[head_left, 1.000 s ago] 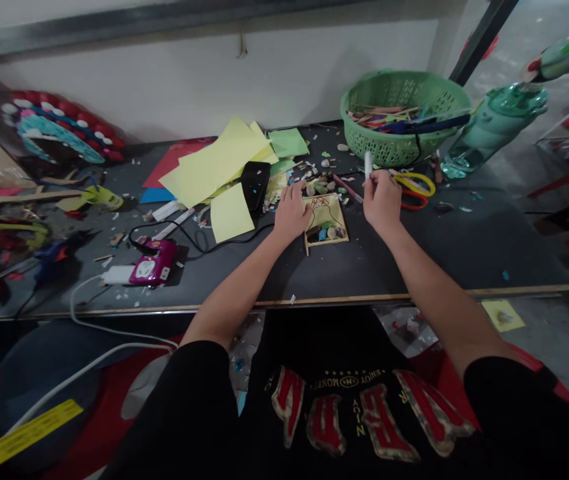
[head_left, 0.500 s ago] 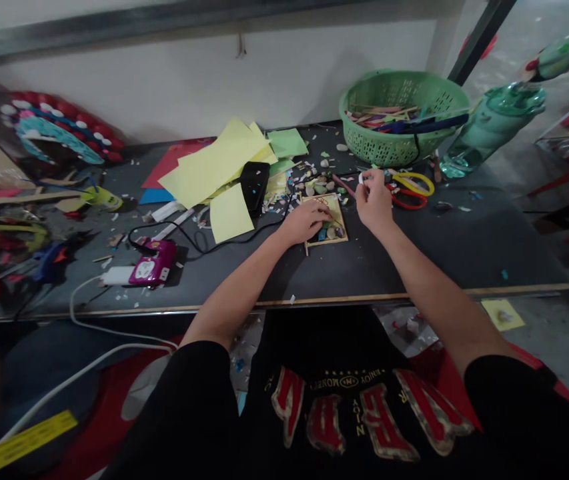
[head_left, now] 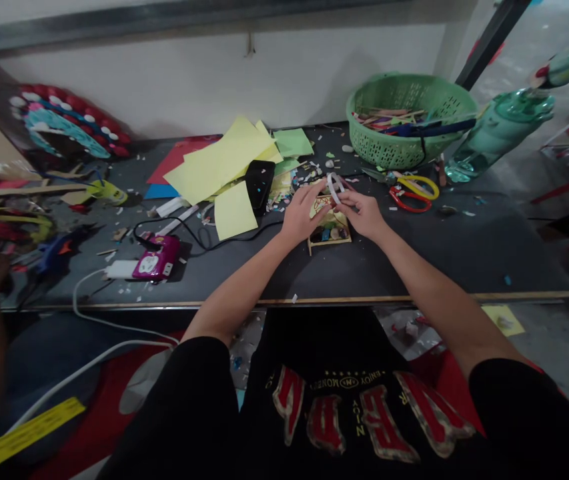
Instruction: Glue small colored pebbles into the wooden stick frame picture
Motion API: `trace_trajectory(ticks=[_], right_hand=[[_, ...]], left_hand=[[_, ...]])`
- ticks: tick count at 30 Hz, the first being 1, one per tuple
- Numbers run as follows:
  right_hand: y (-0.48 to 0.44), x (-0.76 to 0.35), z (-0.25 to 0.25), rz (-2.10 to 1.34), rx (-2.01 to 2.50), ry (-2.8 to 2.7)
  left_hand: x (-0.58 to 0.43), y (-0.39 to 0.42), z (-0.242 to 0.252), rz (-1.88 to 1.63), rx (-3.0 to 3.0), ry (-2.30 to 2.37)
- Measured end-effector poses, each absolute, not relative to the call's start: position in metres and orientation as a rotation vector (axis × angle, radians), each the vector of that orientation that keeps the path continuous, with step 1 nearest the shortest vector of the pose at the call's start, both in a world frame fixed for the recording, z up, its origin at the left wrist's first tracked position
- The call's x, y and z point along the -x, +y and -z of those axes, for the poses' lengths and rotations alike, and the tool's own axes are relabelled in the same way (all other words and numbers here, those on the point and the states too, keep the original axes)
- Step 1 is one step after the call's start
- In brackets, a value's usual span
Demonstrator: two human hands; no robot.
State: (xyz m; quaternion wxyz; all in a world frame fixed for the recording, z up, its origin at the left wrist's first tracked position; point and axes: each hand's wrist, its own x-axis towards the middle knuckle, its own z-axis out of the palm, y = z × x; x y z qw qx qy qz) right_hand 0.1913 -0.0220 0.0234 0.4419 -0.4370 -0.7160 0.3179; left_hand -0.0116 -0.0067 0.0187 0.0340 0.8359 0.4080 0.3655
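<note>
A thin white ring, which looks like a roll of tape (head_left: 335, 189), stands on edge in the fingers of my right hand (head_left: 363, 212). My left hand (head_left: 300, 212) is just left of it, thumb and fingers apart, with the fingertips close to the roll; whether they touch it I cannot tell. Beneath both hands lies a small picture frame of pale sticks (head_left: 331, 243), with pebbles and coloured bits inside along its lower edge. My hands cover part of this frame.
Scissors (head_left: 417, 189) with red and yellow handles lie to the right. Behind them stand a green basket (head_left: 404, 157) of sticks and a green bottle (head_left: 497, 127). Left are yellow paper (head_left: 224, 160), a black phone (head_left: 259, 181) and a purple power adapter (head_left: 158, 259) with cables. Scraps litter the table.
My right hand has moved left with the white ring, over the frame. My left hand has lifted off the frame's pebbles and spread its fingers towards the ring.
</note>
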Motion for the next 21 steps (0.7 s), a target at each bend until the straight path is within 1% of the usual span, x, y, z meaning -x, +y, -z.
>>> trace_trajectory(ticks=[5, 10, 14, 16, 21], right_hand=[[-0.0198, -0.1884, -0.0169, -0.814, 0.998, -1.766], [-0.0188, -0.1901, -0.0175, -0.728, 1.042, -1.732], [-0.0188, -0.1919, -0.0208, -0.589, 1.1, -1.759], [-0.0193, -0.1922, -0.0214, -0.498, 1.14, -1.811], [-0.021, -0.1914, -0.0192, -0.289, 1.165, -1.948]], left_hand=[[0.0098, -0.0077, -0.0196, -1.139, -2.657, 1.213], [0.0107, -0.0042, -0.0178, -1.336, -2.707, 1.042], [0.0081, -0.0025, -0.013, -1.457, -2.707, 0.918], [0.0066, -0.003, -0.0108, -1.502, -2.677, 0.938], [0.0071, -0.0023, -0.0108, -1.594, -2.538, 1.153]])
